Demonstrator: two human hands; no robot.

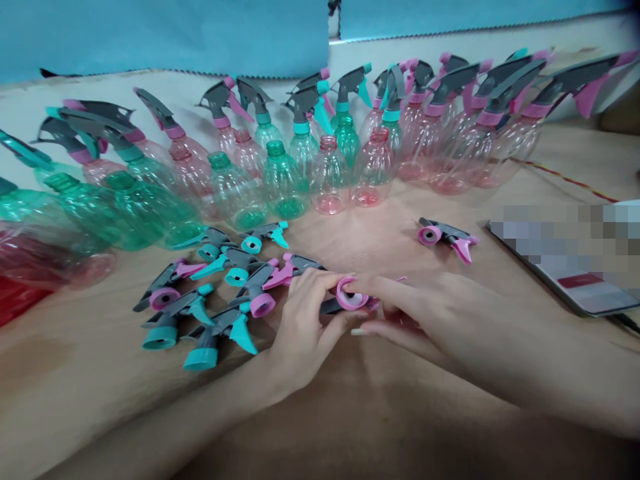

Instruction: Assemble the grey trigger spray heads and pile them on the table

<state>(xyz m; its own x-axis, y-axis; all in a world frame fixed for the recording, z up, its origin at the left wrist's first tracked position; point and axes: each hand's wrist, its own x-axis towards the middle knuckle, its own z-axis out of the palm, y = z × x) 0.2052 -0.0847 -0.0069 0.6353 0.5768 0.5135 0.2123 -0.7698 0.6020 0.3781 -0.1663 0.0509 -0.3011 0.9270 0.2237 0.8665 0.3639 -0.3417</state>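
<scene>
Step in hand looks to be finger work at the collar of one pink-collared sprayer head (350, 303); it is up in front of me over the bench (380, 247), open end of the collar towards me; my left hand (310, 313) holds it, narrow, index finger over the top and thumb below; my right hand (425, 307) has its index finger at the collar's mouth, thumb low and apart from the ring; the other fingers are partly hidden, so I cannot tell if that hand grips too; next move, I judge, calls for the left pinch kept firm so the head doesn't roll, and a light, precise fingertip from the right; seating inside the collar is too blurred to check; loose sprayer heads (236, 276), pink and turquoise, lie in a cluster left of my left hand; a lone sprayer head (447, 235) lies beyond my right hand, near the phone (575, 267); open-necked bottles (286, 180) stand behind the cluster, apart from my hands; bottles with heads on (467, 167) stand along the back, many on the right.
</scene>
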